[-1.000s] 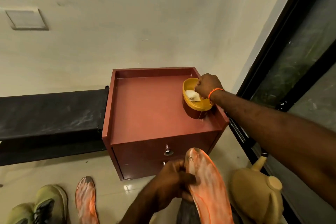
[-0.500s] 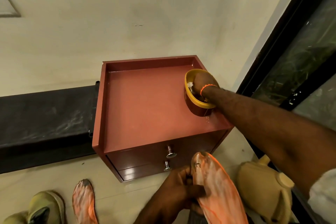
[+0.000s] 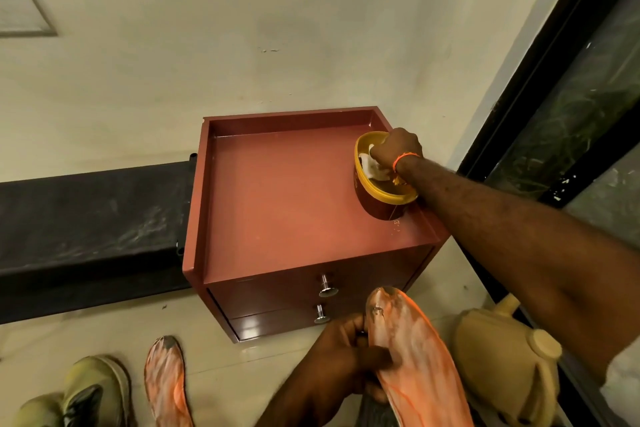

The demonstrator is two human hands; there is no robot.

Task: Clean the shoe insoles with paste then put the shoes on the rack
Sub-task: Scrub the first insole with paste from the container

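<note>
A round yellow-rimmed brown tub point(image 3: 375, 196) stands at the right edge of the reddish-brown two-drawer cabinet point(image 3: 277, 204); in it, the right hand point(image 3: 396, 149) pinches a white cloth point(image 3: 372, 166) in curled fingers. The left hand point(image 3: 346, 354) grips an orange insole point(image 3: 412, 354), white-smeared, dark at the toe. Another orange insole point(image 3: 166, 381) lies on the floor beside olive-green shoes point(image 3: 86, 392).

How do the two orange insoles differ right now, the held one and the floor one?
The held insole is gripped by the left hand in front of the cabinet; the floor insole lies untouched beside the green shoes. The held one looks larger, being nearer the camera. Both are orange with whitish smears and dark toe ends.
</note>
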